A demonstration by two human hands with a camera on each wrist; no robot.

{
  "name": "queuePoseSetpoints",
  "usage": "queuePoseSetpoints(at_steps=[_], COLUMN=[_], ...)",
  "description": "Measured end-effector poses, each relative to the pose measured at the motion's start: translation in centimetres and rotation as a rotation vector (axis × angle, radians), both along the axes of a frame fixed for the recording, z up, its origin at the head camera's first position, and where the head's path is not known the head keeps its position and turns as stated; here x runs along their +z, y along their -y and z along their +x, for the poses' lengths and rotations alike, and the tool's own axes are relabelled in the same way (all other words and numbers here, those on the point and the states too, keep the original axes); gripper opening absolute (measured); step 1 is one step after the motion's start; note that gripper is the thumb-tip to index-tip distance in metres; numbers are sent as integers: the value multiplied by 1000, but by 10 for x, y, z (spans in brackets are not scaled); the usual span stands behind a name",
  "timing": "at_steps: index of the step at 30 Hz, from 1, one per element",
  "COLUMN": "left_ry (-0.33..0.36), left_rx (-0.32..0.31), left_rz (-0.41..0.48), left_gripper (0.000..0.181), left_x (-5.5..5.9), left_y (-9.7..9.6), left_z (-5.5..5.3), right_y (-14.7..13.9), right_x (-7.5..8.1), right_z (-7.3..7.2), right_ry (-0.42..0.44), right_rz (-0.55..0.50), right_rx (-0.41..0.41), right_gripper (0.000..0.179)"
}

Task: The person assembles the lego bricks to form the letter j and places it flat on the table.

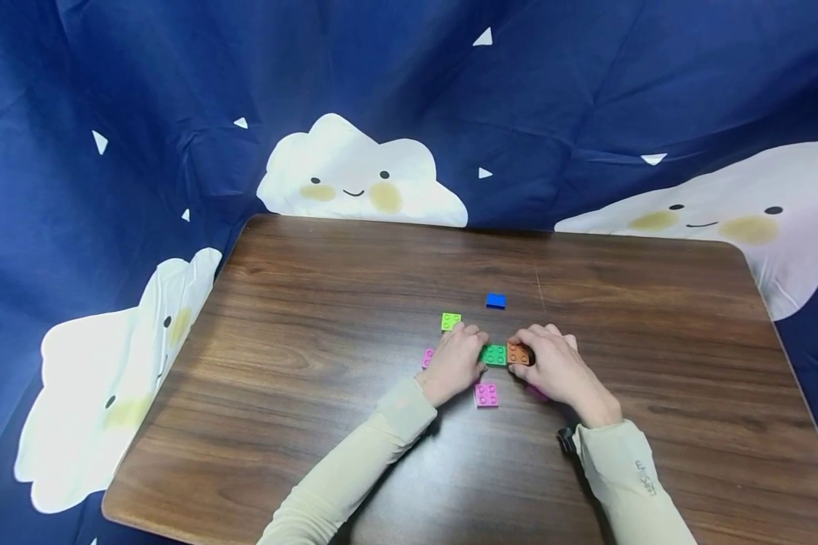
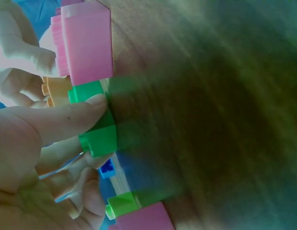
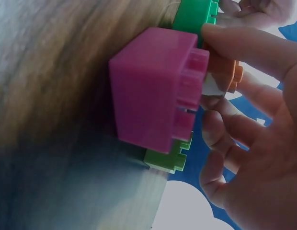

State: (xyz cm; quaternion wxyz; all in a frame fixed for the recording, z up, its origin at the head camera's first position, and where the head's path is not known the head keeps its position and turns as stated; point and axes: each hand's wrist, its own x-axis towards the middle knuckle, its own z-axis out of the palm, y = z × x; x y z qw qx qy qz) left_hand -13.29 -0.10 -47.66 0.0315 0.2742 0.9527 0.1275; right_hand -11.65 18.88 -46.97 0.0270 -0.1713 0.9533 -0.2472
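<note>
Near the table's middle, my left hand [image 1: 455, 359] pinches a green toy brick [image 1: 496, 355] between thumb and fingers. My right hand [image 1: 559, 371] holds an orange brick [image 1: 518, 353] by its near and far sides. The two bricks sit end to end, studs up; whether they are joined I cannot tell. In the left wrist view the thumb presses on the side of the green brick [image 2: 103, 140]. The right wrist view shows the orange brick [image 3: 220, 69] partly hidden behind a pink brick [image 3: 151, 88] that stands on the table near that hand.
A pink brick [image 1: 487, 395] lies on the near side, another pink brick [image 1: 428, 358] beside the left hand. Farther off are a lime brick [image 1: 451, 322] and a blue brick [image 1: 495, 301]. A green brick [image 3: 165, 159] shows in the right wrist view. Wooden table [image 1: 300, 318], blue cloth [image 1: 532, 98] behind.
</note>
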Motion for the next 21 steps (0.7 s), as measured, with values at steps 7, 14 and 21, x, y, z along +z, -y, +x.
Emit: queuePoseSetpoints(at_steps=[7, 14, 21], left_ry=[-4, 16, 48], left_rx=[0, 6, -2], left_rz=[-1, -3, 9], left_gripper=[33, 34, 39], left_x=[-1, -1, 1], left_y=[1, 1, 1], left_z=[0, 1, 1], right_y=[2, 5, 6], right_x=[1, 4, 1], right_z=[3, 5, 5], right_ry=[16, 14, 17], right_rz=[14, 13, 37], right_rx=[-5, -5, -13], right_gripper=[32, 40, 37])
